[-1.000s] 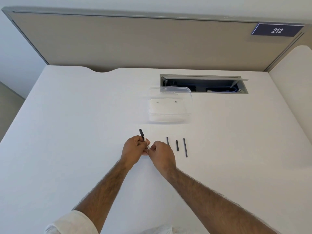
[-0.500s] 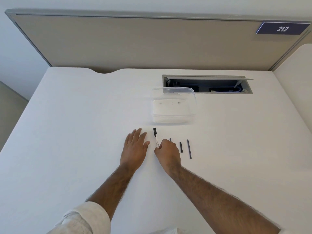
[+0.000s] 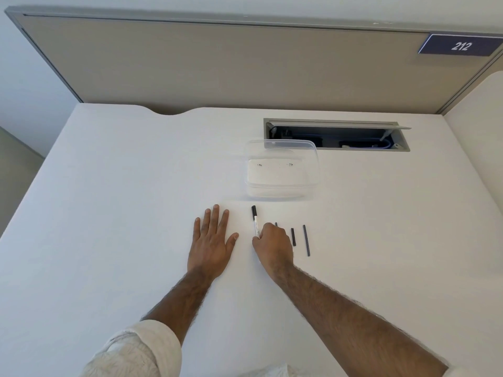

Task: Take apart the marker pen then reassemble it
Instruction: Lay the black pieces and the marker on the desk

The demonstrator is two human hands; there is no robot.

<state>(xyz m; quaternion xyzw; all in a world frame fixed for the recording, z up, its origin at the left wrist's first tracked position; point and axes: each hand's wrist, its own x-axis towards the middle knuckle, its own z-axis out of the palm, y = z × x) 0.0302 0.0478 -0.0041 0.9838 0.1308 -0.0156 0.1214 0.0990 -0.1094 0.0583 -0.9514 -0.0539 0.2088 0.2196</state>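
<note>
Two bare hands on a white table [image 3: 109, 213], a marker pen part between them.

The left hand [image 3: 212, 240] lies flat, fingers spread, holding nothing; the right hand [image 3: 273, 244] curls its grip on the near end of the marker barrel [image 3: 255, 223], which lies on the table just right of the left hand; right of the barrel lie three dark parts, one [image 3: 276, 224] half hidden, a short piece [image 3: 293, 236] and a long rod [image 3: 306, 240]; beyond the barrel stands a clear container [image 3: 283, 183].

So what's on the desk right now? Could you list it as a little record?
surface: white desk
left hand: flat on desk, empty
right hand: fingers at near end of marker body
loose parts: three dark pieces right of it, longest farthest right
container: clear plastic tub behind the pen
</note>
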